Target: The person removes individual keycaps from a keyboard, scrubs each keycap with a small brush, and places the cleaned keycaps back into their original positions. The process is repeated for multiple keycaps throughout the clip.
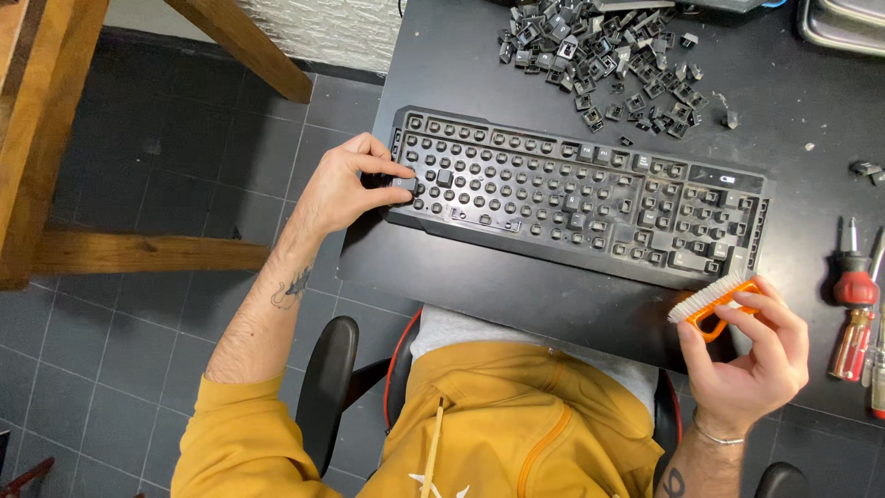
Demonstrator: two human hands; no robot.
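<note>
On the counter (479,267) the keyboard (576,198) runs long from 10 to 4 o'clock, left hand (341,189) pinching a keycap (405,183) at its 9 o'clock end, right hand (751,355) gripping a brush (714,304) at 4.

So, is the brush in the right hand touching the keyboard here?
Cannot tell. In the head view the brush's white bristles meet the keyboard's lower right corner, but from overhead any gap is hidden. The right hand grips its orange handle.
</note>
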